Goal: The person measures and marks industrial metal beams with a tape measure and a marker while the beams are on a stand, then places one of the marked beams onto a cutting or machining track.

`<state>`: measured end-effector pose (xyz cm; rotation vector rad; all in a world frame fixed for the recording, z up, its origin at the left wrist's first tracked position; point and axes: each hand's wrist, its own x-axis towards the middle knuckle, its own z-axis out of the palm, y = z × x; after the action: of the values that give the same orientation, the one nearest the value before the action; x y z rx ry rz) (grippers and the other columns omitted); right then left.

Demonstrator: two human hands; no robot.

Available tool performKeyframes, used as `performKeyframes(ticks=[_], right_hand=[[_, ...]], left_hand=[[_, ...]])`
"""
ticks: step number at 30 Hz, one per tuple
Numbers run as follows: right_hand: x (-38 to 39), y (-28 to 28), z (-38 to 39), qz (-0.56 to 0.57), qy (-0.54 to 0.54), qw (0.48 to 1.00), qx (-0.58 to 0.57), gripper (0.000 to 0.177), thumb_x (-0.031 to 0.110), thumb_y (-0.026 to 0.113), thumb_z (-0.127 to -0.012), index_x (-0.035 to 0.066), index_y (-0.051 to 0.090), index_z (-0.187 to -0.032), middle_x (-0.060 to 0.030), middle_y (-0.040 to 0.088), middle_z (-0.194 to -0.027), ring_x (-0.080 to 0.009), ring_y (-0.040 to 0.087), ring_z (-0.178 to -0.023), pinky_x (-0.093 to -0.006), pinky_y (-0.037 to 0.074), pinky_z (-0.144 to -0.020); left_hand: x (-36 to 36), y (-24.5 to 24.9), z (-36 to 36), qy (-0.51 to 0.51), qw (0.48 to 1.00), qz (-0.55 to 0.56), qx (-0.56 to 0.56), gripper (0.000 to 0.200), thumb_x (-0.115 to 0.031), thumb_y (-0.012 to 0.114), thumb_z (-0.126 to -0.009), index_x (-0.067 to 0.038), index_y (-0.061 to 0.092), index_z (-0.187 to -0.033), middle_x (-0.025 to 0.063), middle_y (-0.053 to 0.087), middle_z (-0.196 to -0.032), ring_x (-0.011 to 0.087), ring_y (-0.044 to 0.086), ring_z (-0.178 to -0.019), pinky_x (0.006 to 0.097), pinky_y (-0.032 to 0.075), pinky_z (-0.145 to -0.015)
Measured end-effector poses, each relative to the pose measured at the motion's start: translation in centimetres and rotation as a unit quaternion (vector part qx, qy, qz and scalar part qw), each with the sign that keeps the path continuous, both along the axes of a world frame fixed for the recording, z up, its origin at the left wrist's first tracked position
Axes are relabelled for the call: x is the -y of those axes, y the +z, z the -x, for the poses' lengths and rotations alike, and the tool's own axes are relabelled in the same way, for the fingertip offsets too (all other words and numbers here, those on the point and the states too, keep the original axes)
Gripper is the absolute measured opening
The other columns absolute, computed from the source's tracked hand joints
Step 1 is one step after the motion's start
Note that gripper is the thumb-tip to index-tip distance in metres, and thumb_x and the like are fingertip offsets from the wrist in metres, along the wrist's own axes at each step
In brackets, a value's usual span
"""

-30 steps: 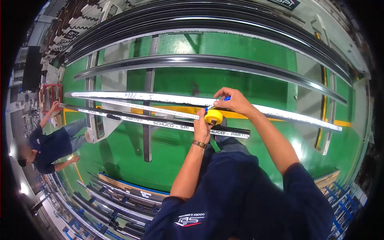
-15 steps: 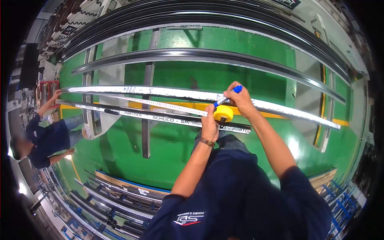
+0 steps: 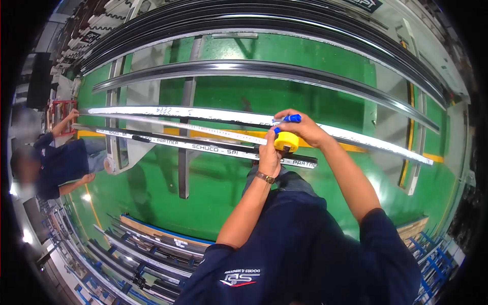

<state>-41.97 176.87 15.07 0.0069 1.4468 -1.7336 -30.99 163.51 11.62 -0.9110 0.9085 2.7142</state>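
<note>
My left hand [image 3: 270,156] is closed around a yellow tape measure [image 3: 287,142]. A small blue marker cap [image 3: 277,130] shows at its fingertips. The tape blade [image 3: 218,133] runs out to the left between two long profiles. In my right hand [image 3: 309,131] a blue marker [image 3: 292,118] is gripped, its pointed end toward the white-filmed profile [image 3: 229,116]; whether it touches is hard to see. Handwritten figures are on that film. Nearer my body lies a second profile [image 3: 213,147] with printed film, just under my left hand.
Another person [image 3: 61,157] stands at the left with a hand at the profiles' far ends. A dark profile [image 3: 254,68] and a stack of black profiles [image 3: 244,20] lie beyond. Support bars [image 3: 184,173] cross underneath. Racks of profiles [image 3: 152,249] stand behind me.
The marker has come out of its cap, which stays at my left fingertips. My right hand has moved slightly left, bringing the marker over the white-filmed profile.
</note>
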Motion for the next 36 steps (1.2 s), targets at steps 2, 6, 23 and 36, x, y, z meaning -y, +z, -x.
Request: performKeyframes(ticks=[2, 6, 23, 36], right_hand=[[0.8, -0.7, -0.8, 0.015, -0.035, 0.998, 0.046, 0.049, 0.007, 0.075, -0.088, 0.001, 0.054, -0.132, -0.0171, 0.07, -0.118, -0.0219, 0.067, -0.11, -0.0365, 0.055, -0.096], [1.3, -0.3, -0.7, 0.071, -0.051, 0.992, 0.088, 0.048, 0.003, 0.076, -0.085, 0.0, 0.054, -0.128, -0.0195, 0.071, -0.114, -0.0242, 0.07, -0.106, -0.0364, 0.056, -0.095], [2.6, 0.2, 8.5, -0.062, -0.247, 0.967, 0.006, 0.032, 0.018, 0.063, -0.097, 0.011, 0.054, -0.127, -0.0032, 0.06, -0.084, -0.0145, 0.064, -0.072, -0.0275, 0.054, -0.058], [28.2, -6.2, 5.6, -0.062, -0.083, 0.987, -0.121, 0.034, 0.028, 0.064, -0.099, 0.007, 0.069, -0.125, -0.0023, 0.071, -0.095, -0.0077, 0.061, -0.087, -0.0238, 0.047, -0.079]], left_hand=[[0.3, 0.0, -0.1, -0.003, 1.0, 0.01, -0.029, 0.044, -0.042, 0.053, -0.106, -0.007, 0.058, -0.132, 0.0056, 0.064, -0.118, 0.0168, 0.065, -0.106, 0.0356, 0.056, -0.087], [0.0, -0.6, -0.4, 0.02, 1.0, -0.003, 0.017, 0.051, -0.045, 0.055, -0.104, -0.003, 0.053, -0.134, 0.0077, 0.063, -0.122, 0.0183, 0.064, -0.11, 0.0364, 0.056, -0.09], [-4.2, -7.6, 5.0, 0.15, 0.967, 0.127, 0.163, 0.057, -0.05, 0.045, -0.107, 0.002, 0.064, -0.096, 0.0079, 0.066, -0.087, 0.0156, 0.064, -0.077, 0.0304, 0.054, -0.069], [-2.8, -11.6, 4.4, 0.012, 0.975, -0.221, 0.015, 0.052, -0.047, 0.05, -0.107, -0.003, 0.053, -0.134, 0.0104, 0.061, -0.126, 0.0215, 0.062, -0.111, 0.0374, 0.052, -0.095]])
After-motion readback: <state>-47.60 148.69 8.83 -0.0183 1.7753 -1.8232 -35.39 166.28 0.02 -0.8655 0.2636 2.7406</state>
